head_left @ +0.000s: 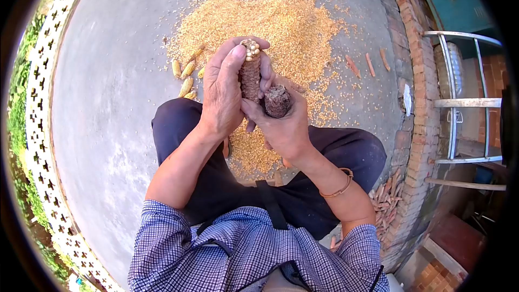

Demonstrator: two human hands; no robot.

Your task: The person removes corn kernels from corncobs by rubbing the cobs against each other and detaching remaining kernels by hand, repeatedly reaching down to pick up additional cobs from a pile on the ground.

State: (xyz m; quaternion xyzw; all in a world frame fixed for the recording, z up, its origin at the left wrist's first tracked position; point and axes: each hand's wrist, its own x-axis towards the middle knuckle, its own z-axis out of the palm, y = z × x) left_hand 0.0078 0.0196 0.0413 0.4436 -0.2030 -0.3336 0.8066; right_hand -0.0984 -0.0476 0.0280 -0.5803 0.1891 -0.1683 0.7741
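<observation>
My left hand [223,84] is closed around a corn cob [250,78] that stands nearly upright. Most of this cob is stripped to its reddish-brown core, with a few pale kernels [251,50] left at the top under my thumb. In my right hand [286,121] sits a second, dark bare cob [278,101], its end pointing towards me. The fingers of both hands meet around the first cob, and some fingertips are hidden behind it. Loose yellow kernels [265,21] lie in a wide heap on the concrete beyond and below my hands.
Several unshelled ears of corn [186,70] lie left of the heap. A few bare cobs [370,65] lie to its right, and a pile of cobs [386,205] rests by the brick edge [424,92]. Metal railings [467,103] stand at right; a perforated wall [43,146] runs along the left.
</observation>
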